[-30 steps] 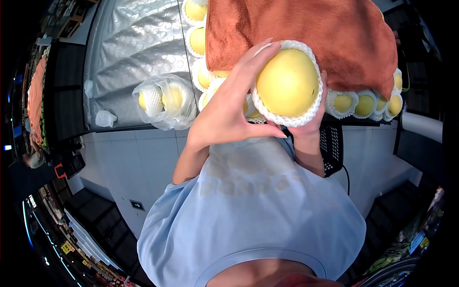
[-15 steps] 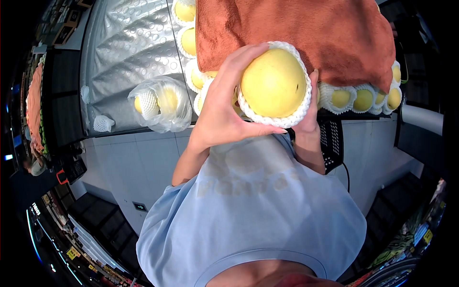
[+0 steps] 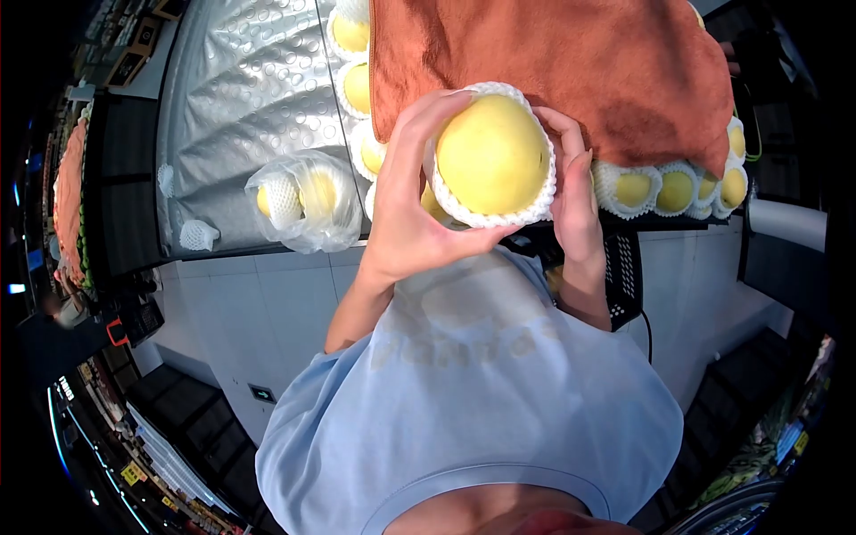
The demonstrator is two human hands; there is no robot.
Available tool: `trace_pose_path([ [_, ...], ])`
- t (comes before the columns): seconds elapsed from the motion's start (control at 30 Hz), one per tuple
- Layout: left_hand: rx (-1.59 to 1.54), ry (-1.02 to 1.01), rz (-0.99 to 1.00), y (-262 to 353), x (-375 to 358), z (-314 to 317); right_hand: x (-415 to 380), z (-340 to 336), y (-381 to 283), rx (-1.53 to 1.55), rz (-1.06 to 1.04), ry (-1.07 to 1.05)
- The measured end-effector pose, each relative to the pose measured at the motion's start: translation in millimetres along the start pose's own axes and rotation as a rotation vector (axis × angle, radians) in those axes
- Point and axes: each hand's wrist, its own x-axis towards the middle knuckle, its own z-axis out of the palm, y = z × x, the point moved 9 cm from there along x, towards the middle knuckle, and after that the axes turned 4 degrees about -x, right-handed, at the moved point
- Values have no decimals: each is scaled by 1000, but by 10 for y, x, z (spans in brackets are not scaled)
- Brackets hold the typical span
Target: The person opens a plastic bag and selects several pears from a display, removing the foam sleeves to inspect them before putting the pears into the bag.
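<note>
A round yellow melon (image 3: 492,156) in a white foam net sleeve (image 3: 499,218) is held up before my chest, its bare smooth top facing me. My left hand (image 3: 401,192) wraps round its left side, thumb along the lower edge and fingers over the upper left. On the other side my right hand (image 3: 578,201) cups the sleeve, with fingers curled at the upper right. Behind the melon lies a rust-red towel (image 3: 544,53) spread over similar fruit. More sleeved yellow melons (image 3: 673,189) show along its front edge and left side.
Left of the towel, a clear plastic bag (image 3: 312,218) with sleeved yellow fruit stands on a silver padded sheet (image 3: 259,98). A loose foam sleeve (image 3: 198,235) lies near the counter's front edge. A black perforated crate or seat (image 3: 622,272) is below, at right.
The melon has shifted slightly left and turned, so its dark spot has moved toward the right edge. My right hand's fingers have come into view along its upper right side.
</note>
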Motion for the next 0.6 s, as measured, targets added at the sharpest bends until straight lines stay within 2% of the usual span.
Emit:
trace_pose_path([
  [0.07,27,22,10,-3,-17,6,-13,9,-144,-22,-83,-2],
  [0.13,0,151,-3,-3,-34,-53,-20,64,-205,4,-94,-35],
  [0.27,47,149,69,63,-51,-24,-16,159,-197,-34,-113,-84],
  [0.33,-133,185,137,87,-53,-19,-14,171,-214,16,-181,-83],
  [0.47,-65,113,209,144,-16,28,-15,187,-122,167,-148,-59],
  [0.53,-407,218,115,103,-4,26,-30,171,-155,199,-186,-6],
  [0.57,-407,217,115,116,-22,28,-35,141,-181,112,-225,22],
  [0.6,-551,196,-16,4,-35,64,-37,141,-171,112,-226,22],
])
